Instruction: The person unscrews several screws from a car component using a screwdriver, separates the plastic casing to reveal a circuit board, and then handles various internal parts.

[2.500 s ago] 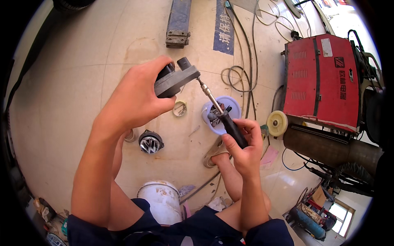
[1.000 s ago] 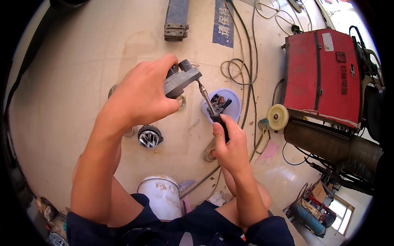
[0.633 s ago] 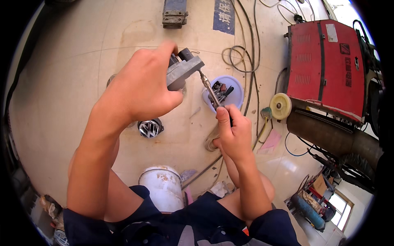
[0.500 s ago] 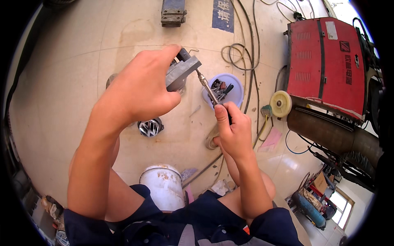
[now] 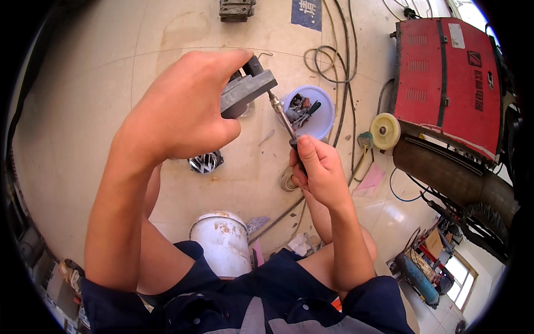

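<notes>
My left hand point(image 5: 178, 106) is closed around a grey, block-like part point(image 5: 250, 92) with a black cylindrical piece on top. Its far side is hidden by my palm and fingers. In my right hand point(image 5: 321, 167) is a screwdriver point(image 5: 284, 119) with a dark handle and a metal shaft. The shaft slants up to the left, and its tip meets the lower right end of the grey part. Behind the shaft, on the floor, stands a pale lilac basin point(image 5: 320, 127) with small dark parts and a black-handled tool inside.
Below my left wrist lies a round black-and-chrome emblem piece point(image 5: 206, 162). A stained white bucket point(image 5: 221, 245) stands between my legs. Cables point(image 5: 349, 67) run along the floor by the basin. To the right is a red machine cabinet point(image 5: 445, 83) with a cream wheel point(image 5: 385, 131).
The floor and everything on it sit slightly higher in the picture. Both hands keep their grips, and the screwdriver tip stays at the grey part's end.
</notes>
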Demonstrator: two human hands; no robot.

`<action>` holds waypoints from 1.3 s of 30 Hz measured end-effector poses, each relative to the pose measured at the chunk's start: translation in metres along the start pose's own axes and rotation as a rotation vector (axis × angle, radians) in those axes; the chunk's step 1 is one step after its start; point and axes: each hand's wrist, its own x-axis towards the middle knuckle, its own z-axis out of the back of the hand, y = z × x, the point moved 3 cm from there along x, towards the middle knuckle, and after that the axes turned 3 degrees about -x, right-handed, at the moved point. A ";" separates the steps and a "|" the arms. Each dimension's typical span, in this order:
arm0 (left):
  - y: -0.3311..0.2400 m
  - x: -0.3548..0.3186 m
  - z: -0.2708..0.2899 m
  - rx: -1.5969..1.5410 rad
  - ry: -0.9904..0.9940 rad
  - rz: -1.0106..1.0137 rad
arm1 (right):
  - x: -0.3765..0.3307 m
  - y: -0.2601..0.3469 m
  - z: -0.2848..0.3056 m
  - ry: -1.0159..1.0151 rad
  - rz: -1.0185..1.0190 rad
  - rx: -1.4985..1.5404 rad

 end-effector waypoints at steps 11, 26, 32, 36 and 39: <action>0.002 -0.003 0.003 -0.025 0.002 -0.070 | -0.002 -0.010 0.000 0.316 -0.332 0.431; -0.001 -0.002 0.001 0.039 -0.003 0.108 | 0.004 0.009 -0.016 -0.281 0.301 -0.708; 0.001 -0.003 -0.006 0.063 0.047 0.107 | 0.001 0.001 -0.012 -0.168 0.080 -0.616; 0.002 -0.003 -0.005 0.066 0.058 0.082 | 0.002 -0.005 -0.012 -0.093 0.087 -0.432; 0.002 -0.003 -0.005 0.038 0.069 0.049 | 0.001 -0.006 -0.010 0.061 -0.041 -0.142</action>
